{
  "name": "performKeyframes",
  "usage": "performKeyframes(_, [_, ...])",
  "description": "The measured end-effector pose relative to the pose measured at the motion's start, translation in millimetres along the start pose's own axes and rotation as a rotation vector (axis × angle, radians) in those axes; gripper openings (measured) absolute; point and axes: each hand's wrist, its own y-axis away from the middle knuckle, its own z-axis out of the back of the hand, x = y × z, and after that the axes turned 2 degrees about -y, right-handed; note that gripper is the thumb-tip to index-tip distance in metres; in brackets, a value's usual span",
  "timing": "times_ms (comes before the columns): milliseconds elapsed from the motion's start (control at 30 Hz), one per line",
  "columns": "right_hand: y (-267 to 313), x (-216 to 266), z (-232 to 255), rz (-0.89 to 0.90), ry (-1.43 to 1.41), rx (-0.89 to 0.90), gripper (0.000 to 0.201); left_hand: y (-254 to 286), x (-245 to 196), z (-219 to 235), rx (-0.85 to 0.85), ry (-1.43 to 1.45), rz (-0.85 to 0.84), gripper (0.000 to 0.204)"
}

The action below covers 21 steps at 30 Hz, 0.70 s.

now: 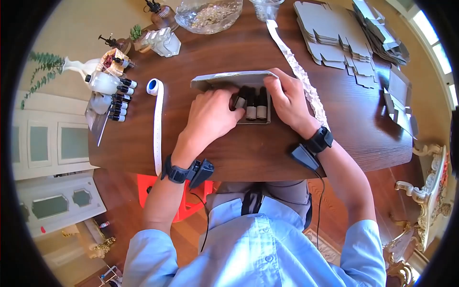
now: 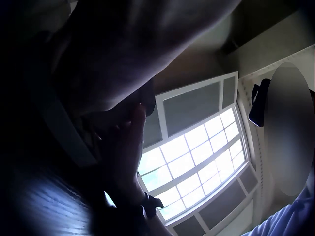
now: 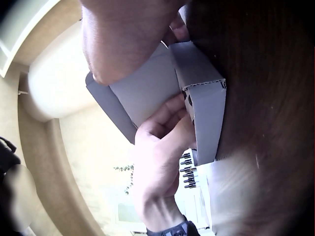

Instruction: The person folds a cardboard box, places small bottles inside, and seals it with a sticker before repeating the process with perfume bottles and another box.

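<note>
A small grey cardboard box [image 1: 256, 122] sits on the table before the person, its lid [image 1: 229, 76] raised at the back. Inside stand dark-capped bottles [image 1: 261, 111] with pale labels. The left hand [image 1: 210, 115] reaches into the box's left side, and its thumb and fingers pinch a tilted bottle [image 1: 240, 102]; some fingertips are hidden. At the right end, the right hand [image 1: 289, 98] grips the box by its lid and side, with the thumb bent over the edge. The right wrist view shows the left hand [image 3: 160, 147] dipping behind the box's side wall [image 3: 209, 120].
A paper-tape roll [image 1: 152, 86] trails its strip toward the table's front edge. Several bottles [image 1: 119, 107] lie at the left. Crinkled paper [image 1: 303, 76] runs beside the right hand. Flattened cartons [image 1: 334, 38] are stacked at the back right; a glass bowl [image 1: 209, 16] stands at the back.
</note>
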Motion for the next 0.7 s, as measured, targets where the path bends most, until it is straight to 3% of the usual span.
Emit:
performKeyframes(100, [1.0,-0.6,0.2,0.009,0.002,-0.006,0.028,-2.7,1.5,-4.5,-0.036,0.086,-0.065,0.037])
performKeyframes(300, [1.1,2.7,0.1,-0.028,-0.015,0.001,0.027,5.8,18.0,10.8,-0.031,0.364,0.015,0.035])
performKeyframes(367, [1.7,4.7,0.0,-0.027,-0.006,-0.013,0.025,17.0,24.0,26.0,0.161,1.005,0.126,0.037])
performKeyframes(433, [2.0,1.7,-0.4,-0.009,-0.006,-0.009,0.024,30.7,42.4,36.0,0.193,1.339,0.074,0.042])
performKeyframes(533, [1.0,0.2,-0.9,-0.013,0.018,-0.015,0.027,48.3,60.7,45.4,0.165,1.535,0.067,0.058])
performKeyframes(700, [2.2,4.4,-1.1,0.001,0.050,-0.031,0.030,76.7,92.1,49.0,0.202,1.803,0.111,0.044])
